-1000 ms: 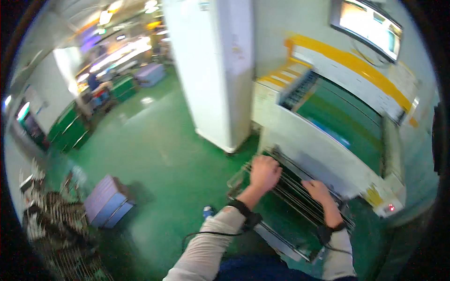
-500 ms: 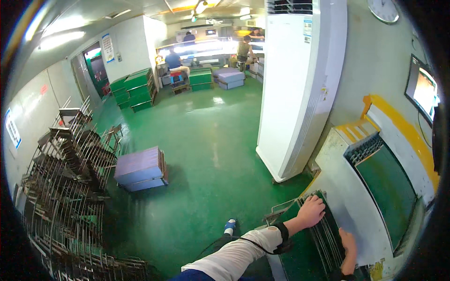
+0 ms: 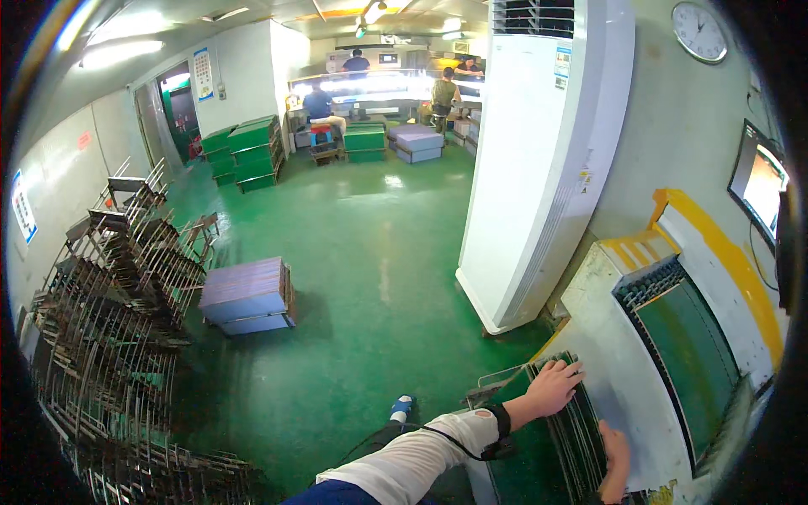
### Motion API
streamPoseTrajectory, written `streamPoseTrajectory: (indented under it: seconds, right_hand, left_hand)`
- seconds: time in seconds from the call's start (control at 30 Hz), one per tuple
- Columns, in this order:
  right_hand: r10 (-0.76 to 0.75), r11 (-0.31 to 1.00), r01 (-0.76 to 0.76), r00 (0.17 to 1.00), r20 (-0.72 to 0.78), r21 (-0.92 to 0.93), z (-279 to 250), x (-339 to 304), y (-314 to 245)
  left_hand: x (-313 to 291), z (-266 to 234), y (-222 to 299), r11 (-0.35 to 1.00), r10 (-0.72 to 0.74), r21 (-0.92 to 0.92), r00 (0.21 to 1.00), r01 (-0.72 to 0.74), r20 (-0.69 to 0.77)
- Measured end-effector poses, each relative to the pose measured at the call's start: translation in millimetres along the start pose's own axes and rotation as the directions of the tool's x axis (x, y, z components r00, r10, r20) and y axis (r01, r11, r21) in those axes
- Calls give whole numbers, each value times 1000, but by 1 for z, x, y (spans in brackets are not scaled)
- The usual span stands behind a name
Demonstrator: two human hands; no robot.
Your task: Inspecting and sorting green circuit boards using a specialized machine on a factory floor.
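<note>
Resting our left hand (image 3: 551, 389) on the upper edge of a stack of thin green panels (image 3: 581, 433), we are spreading its fingers (image 3: 572, 370) wide and flat across the panel tops rather than closing them around anything. The panels are standing on edge in a wire rack (image 3: 505, 377) at the lower right, just beside the pale, worn surface (image 3: 606, 337) of a machine. Our right hand (image 3: 616, 459) is lying lower down against the right side of the same stack, touching the edge where the panels meet the machine's surface; only part of it is showing at the picture's rim, so we cannot tell how its fingers are set. We are wearing a dark band (image 3: 501, 419) around the left wrist, with a thin cord running back along the light sleeve (image 3: 412, 463).

Beyond the stack, a green conveyor bed (image 3: 690, 353) is sloping into the machine, bordered by a yellow strip (image 3: 724, 252). A tall white cabinet unit (image 3: 547, 151) is standing on the green floor (image 3: 362, 278) near the rack. Further left, a low stack of bluish sheets (image 3: 246, 295) is sitting on the floor, next to a tangle of dark metal racks (image 3: 109, 311). Other people are working at a lit bench (image 3: 387, 84) far across the room.
</note>
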State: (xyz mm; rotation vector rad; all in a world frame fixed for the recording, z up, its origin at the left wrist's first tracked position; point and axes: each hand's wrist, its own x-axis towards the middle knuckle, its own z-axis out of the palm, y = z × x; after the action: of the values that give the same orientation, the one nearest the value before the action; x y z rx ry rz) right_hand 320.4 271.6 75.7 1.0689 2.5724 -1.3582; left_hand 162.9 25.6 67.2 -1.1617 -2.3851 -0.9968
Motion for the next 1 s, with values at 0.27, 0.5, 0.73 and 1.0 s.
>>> streamPoseTrajectory:
  seconds: [0.27, 0.5, 0.73, 1.0]
  right_hand:
    - [-208, 956, 170, 967, -148, -238, 1, 17, 34]
    - [-352, 893, 284, 924, -150, -348, 14, 21, 37]
    - [-346, 899, 297, 932, -106, -322, 12, 13, 26]
    - [-275, 936, 257, 961, -42, -241, 8, 25, 39]
  left_hand:
    - [5, 4, 4, 1000, 1, -29, 992, 2, 128]
    - [1, 2, 2, 999, -33, -40, 996, 36, 77]
    - [4, 2, 4, 998, -36, -39, 996, 40, 87]
    - [5, -2, 5, 999, -35, -20, 993, 38, 116]
